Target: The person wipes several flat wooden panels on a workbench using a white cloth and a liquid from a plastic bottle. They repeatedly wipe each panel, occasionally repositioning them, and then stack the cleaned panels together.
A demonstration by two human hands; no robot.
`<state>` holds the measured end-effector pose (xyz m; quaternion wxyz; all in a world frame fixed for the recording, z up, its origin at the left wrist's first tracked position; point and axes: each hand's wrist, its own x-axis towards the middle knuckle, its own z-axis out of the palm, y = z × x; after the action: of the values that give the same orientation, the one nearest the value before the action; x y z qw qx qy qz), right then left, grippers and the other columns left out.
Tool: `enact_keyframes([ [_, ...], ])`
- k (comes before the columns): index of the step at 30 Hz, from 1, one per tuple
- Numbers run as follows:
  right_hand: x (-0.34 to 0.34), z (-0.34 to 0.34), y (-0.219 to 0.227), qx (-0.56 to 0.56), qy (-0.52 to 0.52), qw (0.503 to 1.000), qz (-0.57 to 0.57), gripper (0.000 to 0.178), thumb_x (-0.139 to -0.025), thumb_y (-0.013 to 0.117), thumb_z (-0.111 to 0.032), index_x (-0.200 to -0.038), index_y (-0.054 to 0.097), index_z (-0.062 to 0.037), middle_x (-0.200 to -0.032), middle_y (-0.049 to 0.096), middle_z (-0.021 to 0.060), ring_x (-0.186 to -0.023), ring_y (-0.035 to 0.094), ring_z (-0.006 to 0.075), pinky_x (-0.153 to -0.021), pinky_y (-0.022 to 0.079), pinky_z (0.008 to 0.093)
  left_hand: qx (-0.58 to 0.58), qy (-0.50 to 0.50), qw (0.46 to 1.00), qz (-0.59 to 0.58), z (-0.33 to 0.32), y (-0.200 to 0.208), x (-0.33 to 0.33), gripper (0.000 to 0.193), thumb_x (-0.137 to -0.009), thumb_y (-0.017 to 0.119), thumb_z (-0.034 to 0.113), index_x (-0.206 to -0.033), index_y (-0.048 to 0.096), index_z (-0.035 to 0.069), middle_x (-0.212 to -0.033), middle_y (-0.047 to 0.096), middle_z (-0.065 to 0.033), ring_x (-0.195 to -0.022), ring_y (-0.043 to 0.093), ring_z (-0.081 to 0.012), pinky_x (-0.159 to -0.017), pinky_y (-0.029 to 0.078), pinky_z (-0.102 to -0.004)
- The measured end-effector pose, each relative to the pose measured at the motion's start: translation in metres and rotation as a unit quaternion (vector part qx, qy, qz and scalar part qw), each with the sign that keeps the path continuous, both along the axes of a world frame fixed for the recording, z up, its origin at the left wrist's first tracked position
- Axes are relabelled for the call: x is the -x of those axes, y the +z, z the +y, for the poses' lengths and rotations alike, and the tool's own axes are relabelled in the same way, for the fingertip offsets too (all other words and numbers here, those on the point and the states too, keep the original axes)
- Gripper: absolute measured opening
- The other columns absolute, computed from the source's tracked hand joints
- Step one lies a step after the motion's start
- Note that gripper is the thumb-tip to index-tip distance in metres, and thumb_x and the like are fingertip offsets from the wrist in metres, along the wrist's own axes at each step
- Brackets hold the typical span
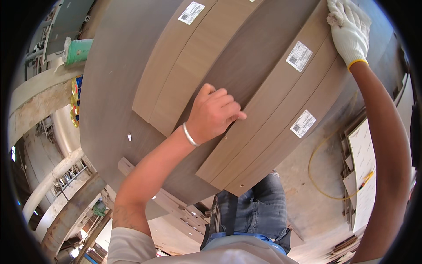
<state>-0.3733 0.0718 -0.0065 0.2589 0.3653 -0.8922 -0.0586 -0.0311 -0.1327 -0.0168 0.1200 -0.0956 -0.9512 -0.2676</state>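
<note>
My bare left hand (214, 110), with a silver bangle at the wrist, is curled closed over the near left edge of a group of brown wood-grain boards (268, 105). Whatever its fingers may hold is hidden. My right hand (353, 37) reaches far to the upper right in a white knit glove with a yellow cuff. It presses a wadded whitish rag (336, 18) on the far part of these boards. White labels (299, 56) are stuck on the boards. Left of them, another pair of boards (176, 66) lies on the larger dark panel (110, 88).
A green bucket (79, 51) stands at the upper left. On the floor at the right lies a yellow hose (311, 158) beside stacked white panels (364, 163). More strips of board (176, 200) lie below left, near my legs. A small white piece (129, 137) is on the dark panel.
</note>
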Motion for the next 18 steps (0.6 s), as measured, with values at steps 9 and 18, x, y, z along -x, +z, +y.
enact_keyframes([
  [9, 0.004, 0.002, 0.005, -0.069, -0.105, 0.979, -0.160, 0.073, -0.099, 0.054, -0.032, -0.164, 0.035, -0.0051, -0.171, 0.031, 0.0199, -0.158, 0.030, 0.0367, -0.131, 0.022, 0.0499, 0.011, -0.011, 1.000, -0.026, -0.001, 0.004, -0.020, 0.033, -0.087, 0.083, 0.031, -0.073, 0.059, 0.013, -0.064, 0.044, -0.0005, -0.063, 0.045, -0.0201, -0.069, 0.034, -0.0362],
  [18, 0.000, -0.009, 0.027, -0.155, -0.155, 0.946, -0.237, 0.085, -0.105, 0.046, -0.044, -0.171, 0.016, -0.0003, -0.180, 0.003, 0.0225, -0.167, 0.013, 0.0322, -0.131, 0.020, 0.0530, 0.021, -0.013, 0.999, -0.038, -0.001, 0.006, -0.061, 0.037, -0.090, 0.079, 0.041, -0.075, 0.059, 0.013, -0.066, 0.042, 0.0004, -0.065, 0.044, -0.0198, -0.071, 0.034, -0.0363],
])
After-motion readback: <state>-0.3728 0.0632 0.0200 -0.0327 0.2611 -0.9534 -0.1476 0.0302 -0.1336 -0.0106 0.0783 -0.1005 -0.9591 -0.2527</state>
